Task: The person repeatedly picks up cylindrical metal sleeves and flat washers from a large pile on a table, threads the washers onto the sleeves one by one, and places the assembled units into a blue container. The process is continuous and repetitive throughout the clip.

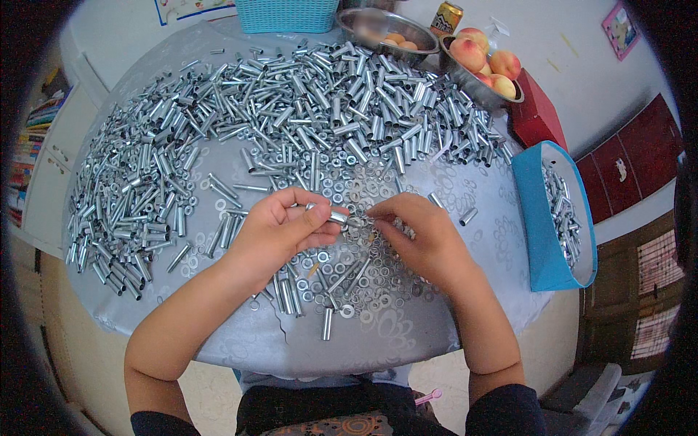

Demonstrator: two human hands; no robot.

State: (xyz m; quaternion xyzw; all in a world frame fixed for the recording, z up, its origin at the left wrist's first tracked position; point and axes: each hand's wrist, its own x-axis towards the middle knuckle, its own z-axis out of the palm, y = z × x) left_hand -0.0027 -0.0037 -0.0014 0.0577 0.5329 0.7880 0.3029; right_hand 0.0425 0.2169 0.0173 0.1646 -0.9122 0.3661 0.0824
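Note:
My left hand point(280, 231) is closed around a shiny metal expansion bolt point(336, 216), gripping it between thumb and fingers with its end pointing right. My right hand point(429, 236) is at that end, thumb and fingertips brought close together in a pinch. Whatever small part they hold there is too small to make out. Beneath both hands lie many loose washers and nuts point(347, 311), spread over the silver-grey tablecloth point(240, 338). Several bolts and sleeves point(287, 294) lie just below my left hand, and a single sleeve point(326, 324) lies nearer to me.
A wide heap of metal sleeves and bolts point(269, 94) curves round the table's far and left sides. At right stands a blue bin point(538, 218) holding metal parts. Farther back are a fruit bowl point(502, 98), another metal bowl point(356, 29), a can point(446, 18) and a turquoise basket point(283, 16).

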